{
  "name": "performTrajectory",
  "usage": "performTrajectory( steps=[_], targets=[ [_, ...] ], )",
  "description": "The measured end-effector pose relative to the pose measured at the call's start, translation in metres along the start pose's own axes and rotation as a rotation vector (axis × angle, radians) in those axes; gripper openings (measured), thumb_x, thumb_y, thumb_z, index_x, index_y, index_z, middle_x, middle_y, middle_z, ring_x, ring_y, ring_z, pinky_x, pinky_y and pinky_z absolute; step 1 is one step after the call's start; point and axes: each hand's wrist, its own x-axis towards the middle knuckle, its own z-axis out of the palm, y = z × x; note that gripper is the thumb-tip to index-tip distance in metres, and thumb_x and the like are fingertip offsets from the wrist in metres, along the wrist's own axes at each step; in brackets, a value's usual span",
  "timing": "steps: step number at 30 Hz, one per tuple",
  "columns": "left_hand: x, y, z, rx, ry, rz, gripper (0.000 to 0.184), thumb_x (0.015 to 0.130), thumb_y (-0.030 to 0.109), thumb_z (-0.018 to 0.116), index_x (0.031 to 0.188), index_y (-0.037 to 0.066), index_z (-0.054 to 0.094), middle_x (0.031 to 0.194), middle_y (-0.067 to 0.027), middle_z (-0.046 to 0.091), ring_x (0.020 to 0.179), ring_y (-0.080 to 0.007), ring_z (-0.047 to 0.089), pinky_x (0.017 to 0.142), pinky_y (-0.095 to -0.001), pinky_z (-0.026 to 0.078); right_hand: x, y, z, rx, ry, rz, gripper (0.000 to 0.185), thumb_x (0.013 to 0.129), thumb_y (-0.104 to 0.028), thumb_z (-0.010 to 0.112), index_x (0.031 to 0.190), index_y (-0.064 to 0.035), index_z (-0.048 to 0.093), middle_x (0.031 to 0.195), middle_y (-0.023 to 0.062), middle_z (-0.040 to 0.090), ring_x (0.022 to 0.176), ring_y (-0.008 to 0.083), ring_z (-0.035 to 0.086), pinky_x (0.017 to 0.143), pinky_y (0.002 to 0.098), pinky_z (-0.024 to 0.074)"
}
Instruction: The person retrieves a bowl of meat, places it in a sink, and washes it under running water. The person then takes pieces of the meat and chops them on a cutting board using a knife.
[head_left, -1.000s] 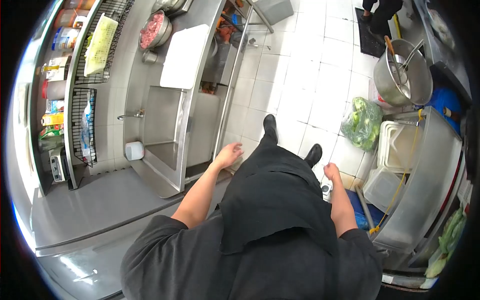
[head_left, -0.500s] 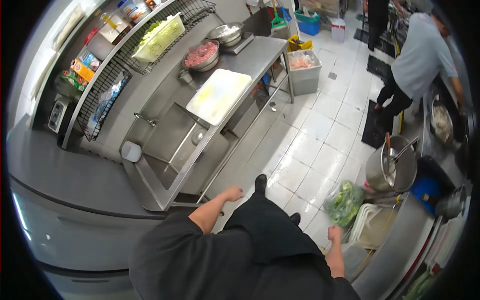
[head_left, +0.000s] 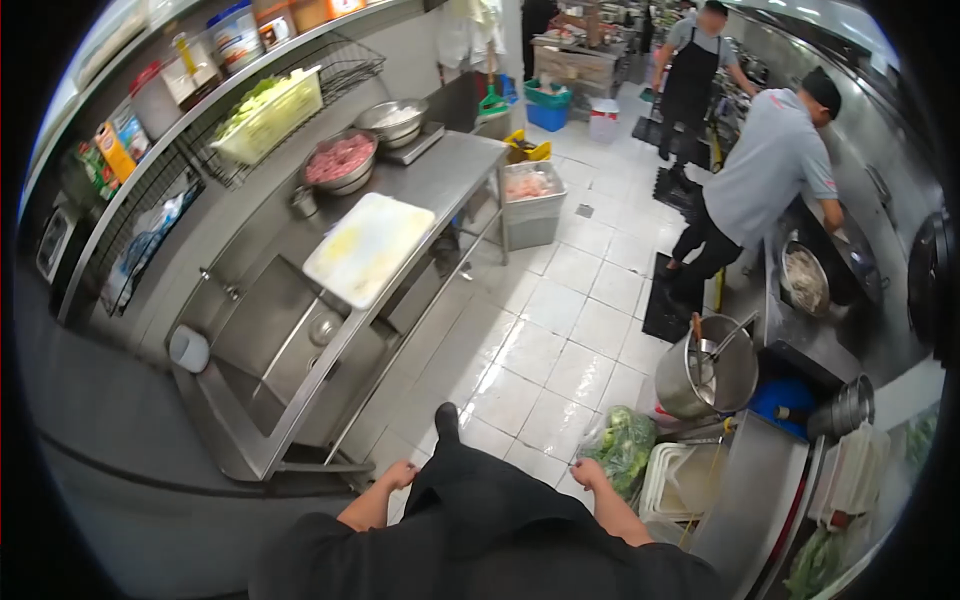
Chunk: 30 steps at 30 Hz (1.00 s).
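The kitchen floor [head_left: 530, 350] shines in white tile, with a steel bench [head_left: 465, 152] along the wall. On it I see a metal bowl [head_left: 355, 181] of pink meat [head_left: 340, 156] towards the far end, a cutting board [head_left: 368, 250] at the front edge, and a white tub [head_left: 188, 349] at the near corner by the wall. The wearer's left hand [head_left: 400, 474], narrow and loosely curled, hangs near the bench's near end. The right hand [head_left: 588, 473], also curled narrow, is just beside a clear bag of greens [head_left: 625, 450] on the floor; how tightly either closes, I can't tell. Beyond, a large pot [head_left: 676, 386] stands near a grey-shirted person [head_left: 765, 160].
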Motion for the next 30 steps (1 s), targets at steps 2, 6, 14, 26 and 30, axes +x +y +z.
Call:
performTrajectory(
  steps=[2, 6, 14, 26, 30],
  targets=[
    [0.003, 0.001, 0.0, -0.032, -0.017, 0.007, 0.046, 0.093, 0.039, 0.062, 0.116, 0.001, 0.073, 0.103, -0.0212, 0.075, 0.087, -0.0372, 0.072, 0.078, -0.0438, 0.057, -0.047, -0.071, -0.041, -0.047, -0.293, 0.145, 0.045, 0.089, -0.043, 0.068, 0.109, -0.0033, 0.076, 0.108, 0.0215, 0.075, 0.096, 0.0371, 0.072, 0.091, 0.0514, 0.0552],
    [-0.011, 0.022, -0.013, -0.034, -0.058, -0.08, 0.044, 0.094, 0.036, 0.06, 0.114, 0.0, 0.074, 0.102, -0.0222, 0.075, 0.085, -0.0346, 0.073, 0.075, -0.0433, 0.057, 0.008, -0.058, -0.023, -0.485, -1.091, 0.097, 0.047, 0.093, -0.036, 0.065, 0.128, -0.0044, 0.068, 0.116, 0.0105, 0.075, 0.108, 0.0255, 0.07, 0.096, 0.0501, 0.054],
    [0.049, -0.002, -0.017, -0.077, -0.053, 0.009, 0.048, 0.093, 0.04, 0.064, 0.12, 0.001, 0.072, 0.109, -0.0222, 0.074, 0.102, -0.0376, 0.071, 0.089, -0.0438, 0.056, -0.037, -0.047, -0.029, -0.607, -1.286, 0.558, 0.032, 0.089, -0.034, 0.077, 0.109, -0.0099, 0.076, 0.115, 0.0092, 0.076, 0.11, 0.03, 0.069, 0.097, 0.0477, 0.051],
    [0.044, 0.034, -0.057, 0.067, -0.149, 0.062, 0.041, 0.095, 0.031, 0.067, 0.121, -0.001, 0.069, 0.088, -0.0122, 0.073, 0.072, -0.02, 0.068, 0.065, -0.0369, 0.056, -0.093, 0.023, 0.055, -0.521, -0.333, 0.383, 0.038, 0.093, -0.033, 0.061, 0.128, -0.0211, 0.071, 0.128, 0.0027, 0.071, 0.114, 0.0224, 0.069, 0.096, 0.0442, 0.0519],
    [0.03, 0.047, -0.063, 0.127, -0.119, 0.078, 0.041, 0.095, 0.029, 0.065, 0.121, -0.003, 0.068, 0.092, -0.0125, 0.075, 0.081, -0.021, 0.072, 0.073, -0.0358, 0.058, -0.107, -0.011, 0.03, -0.646, -0.632, 0.467, 0.034, 0.095, -0.029, 0.058, 0.126, -0.0218, 0.071, 0.121, 0.0004, 0.073, 0.107, 0.0207, 0.071, 0.088, 0.0403, 0.0542]
  ],
)
